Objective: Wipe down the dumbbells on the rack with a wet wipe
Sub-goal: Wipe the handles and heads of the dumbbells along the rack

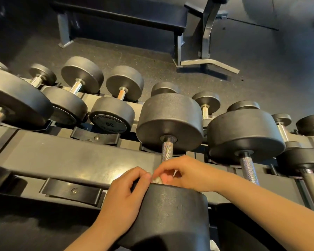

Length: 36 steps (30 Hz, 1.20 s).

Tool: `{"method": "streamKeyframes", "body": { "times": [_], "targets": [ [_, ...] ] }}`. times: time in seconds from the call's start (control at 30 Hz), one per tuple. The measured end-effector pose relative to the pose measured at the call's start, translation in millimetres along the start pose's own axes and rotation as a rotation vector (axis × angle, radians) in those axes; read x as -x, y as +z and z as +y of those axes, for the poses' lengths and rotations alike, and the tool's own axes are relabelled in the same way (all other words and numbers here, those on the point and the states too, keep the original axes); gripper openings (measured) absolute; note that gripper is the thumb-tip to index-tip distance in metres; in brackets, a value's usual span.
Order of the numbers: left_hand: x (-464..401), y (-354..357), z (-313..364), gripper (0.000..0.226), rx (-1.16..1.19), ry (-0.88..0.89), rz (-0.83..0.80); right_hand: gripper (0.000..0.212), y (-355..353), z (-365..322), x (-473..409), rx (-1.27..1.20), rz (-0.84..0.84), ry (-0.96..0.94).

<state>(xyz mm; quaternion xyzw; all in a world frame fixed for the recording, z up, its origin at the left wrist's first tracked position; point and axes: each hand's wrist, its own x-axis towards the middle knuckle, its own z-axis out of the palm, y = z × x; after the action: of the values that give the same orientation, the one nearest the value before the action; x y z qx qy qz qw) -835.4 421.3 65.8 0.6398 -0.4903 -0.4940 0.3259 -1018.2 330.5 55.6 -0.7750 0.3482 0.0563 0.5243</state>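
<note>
Above near dumbbell (169,214) head: both hands (123,192) (187,173) pinch crumpled wet wipe (157,179).

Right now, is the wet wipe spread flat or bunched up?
Bunched up. Only a small crumpled white wad of the wet wipe shows, pinched between the left hand and right hand at the dumbbell.

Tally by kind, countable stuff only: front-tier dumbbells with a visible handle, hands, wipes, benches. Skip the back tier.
Front-tier dumbbells with handle showing: 4
Hands (left hand, right hand): 2
Wet wipe: 1
Bench: 1
Total: 8
</note>
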Motion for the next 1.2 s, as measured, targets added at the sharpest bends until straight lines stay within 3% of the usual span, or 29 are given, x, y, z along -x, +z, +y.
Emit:
{"method": "streamKeyframes", "body": {
  "times": [0.13,0.27,0.37,0.47,0.53,0.63,0.77,0.87,0.93,1.1,1.2],
  "targets": [
    [-1,0,-1,0.037,0.002,0.014,0.001,0.02,-1,6,-12,0.278,0.131,-0.107],
    [-1,0,-2,0.044,0.006,0.023,-0.003,0.019,-11,23,-25,0.442,0.374,-0.029],
    [-2,0,-3,0.041,0.012,0.018,-0.002,0.026,-11,31,-32,0.51,0.459,-0.036],
    [0,0,-5,0.041,0.013,0.008,-0.001,0.012,-9,22,-26,0.314,0.489,0.045],
    [0,-1,-6,0.039,0.012,0.008,0.001,0.003,-8,17,-15,0.022,0.302,0.168],
    [-1,-1,-6,0.039,0.014,0.011,0.009,0.022,0,11,0,-0.367,0.017,0.3],
    [-1,0,-5,0.04,-0.002,0.008,0.003,0.03,18,9,2,-0.485,0.186,0.476],
    [-1,0,-5,0.04,-0.011,0.003,-0.005,0.026,22,10,-1,-0.938,0.387,0.539],
    [-1,0,-5,0.04,-0.011,-0.001,-0.009,0.029,13,18,-14,-1.077,0.488,0.574],
    [-1,-1,-4,0.04,-0.015,-0.02,-0.024,0.024,5,31,-47,-1.474,0.663,0.67],
    [-1,0,-3,0.039,-0.009,-0.014,-0.019,0.013,11,36,-48,-1.527,0.659,0.73]
  ]
}}
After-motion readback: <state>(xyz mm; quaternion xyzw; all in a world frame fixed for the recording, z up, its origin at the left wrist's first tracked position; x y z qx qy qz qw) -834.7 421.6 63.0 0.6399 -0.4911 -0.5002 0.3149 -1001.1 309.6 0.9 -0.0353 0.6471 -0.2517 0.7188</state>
